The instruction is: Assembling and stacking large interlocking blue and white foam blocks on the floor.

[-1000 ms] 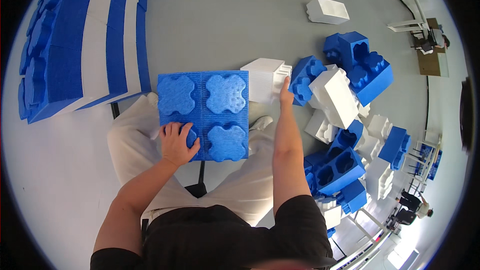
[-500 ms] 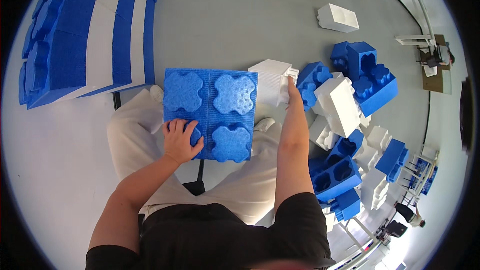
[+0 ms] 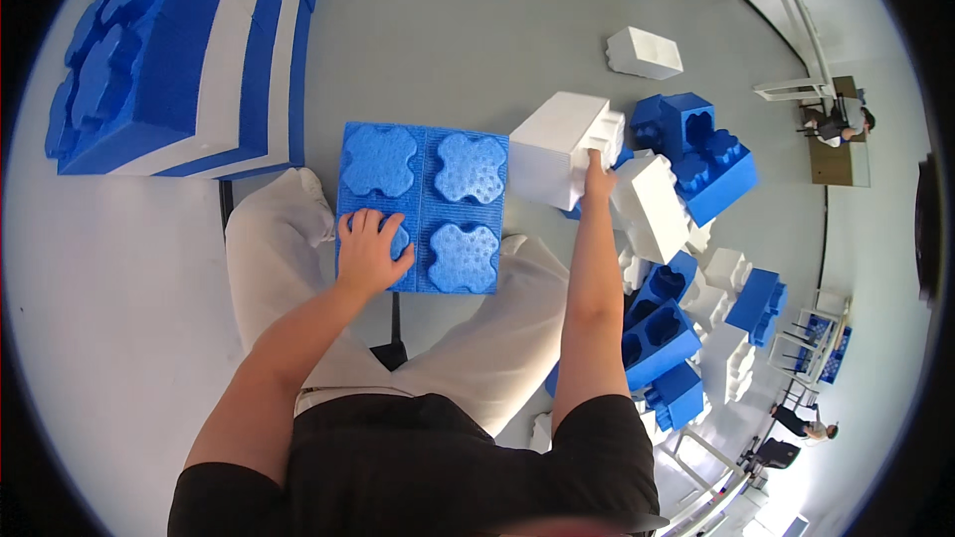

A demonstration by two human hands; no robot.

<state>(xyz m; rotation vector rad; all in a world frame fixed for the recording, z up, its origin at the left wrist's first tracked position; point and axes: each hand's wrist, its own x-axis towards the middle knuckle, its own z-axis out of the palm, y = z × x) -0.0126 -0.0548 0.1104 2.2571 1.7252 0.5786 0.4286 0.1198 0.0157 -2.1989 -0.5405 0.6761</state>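
A large blue building block [image 3: 468,214] stands between my knees, with several clover-shaped studs on top and a line running down its middle. My left hand [image 3: 370,251] is closed around its near-left stud, mostly covering that stud. Just beyond its right side, my right hand [image 3: 599,179] grips a white building block [image 3: 547,154] by the studded end, which points right. The white block is tilted and held up off the floor; where my right fingers wrap around it is partly hidden.
At far left rises a blue-and-white striped stack of blocks [image 3: 224,70]. A loose heap of blue blocks [image 3: 662,343] and white blocks [image 3: 652,209] lies to my right. One white block [image 3: 645,53] sits apart farther off. People and white frames [image 3: 791,15] are along the right.
My right hand has lifted the white block, which looks larger and shows more of its side. My left hand stays on the same stud. The whole view has shifted slightly.
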